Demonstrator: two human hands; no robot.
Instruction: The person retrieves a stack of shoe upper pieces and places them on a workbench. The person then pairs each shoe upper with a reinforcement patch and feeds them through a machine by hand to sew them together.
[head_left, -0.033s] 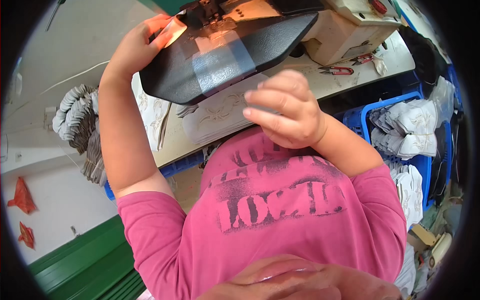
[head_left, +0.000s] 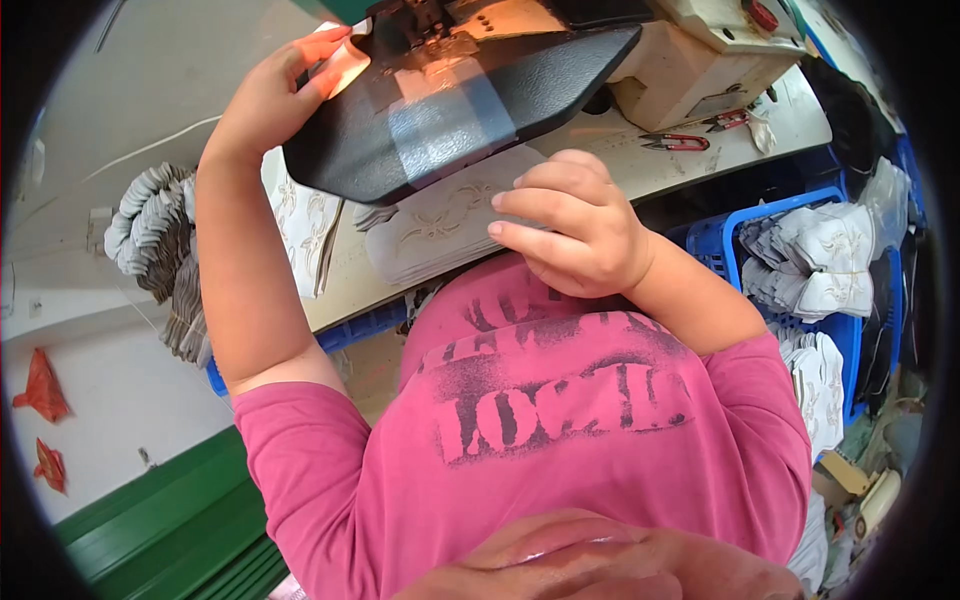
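Observation:
At the far left end of a sewing machine's black bed plate (head_left: 345, 150), my left hand (head_left: 265, 105) pinches a small white fabric piece (head_left: 345, 68) between thumb and fingers. Warm light falls on the piece and on the metal parts around the presser foot. My right hand (head_left: 585, 225) is raised near the plate's front edge, fingers loosely bent and apart, holding nothing. Below and beside its fingertips lies a stack of white embroidered fabric pieces (head_left: 440, 225), partly covered by the plate. Clear tape crosses the middle of the plate.
Another embroidered stack (head_left: 305, 235) lies on the table by my left forearm. Bundled grey-white pieces (head_left: 150, 225) stand farther left. Red-handled thread snips (head_left: 675, 142) rest on the right tabletop. A blue basket (head_left: 730, 240) at right holds tied white bundles (head_left: 810, 250).
My right hand has lowered slightly and its fingers have shifted a little. The white piece in my left hand has moved slightly, its far edge now showing beyond the fingertips.

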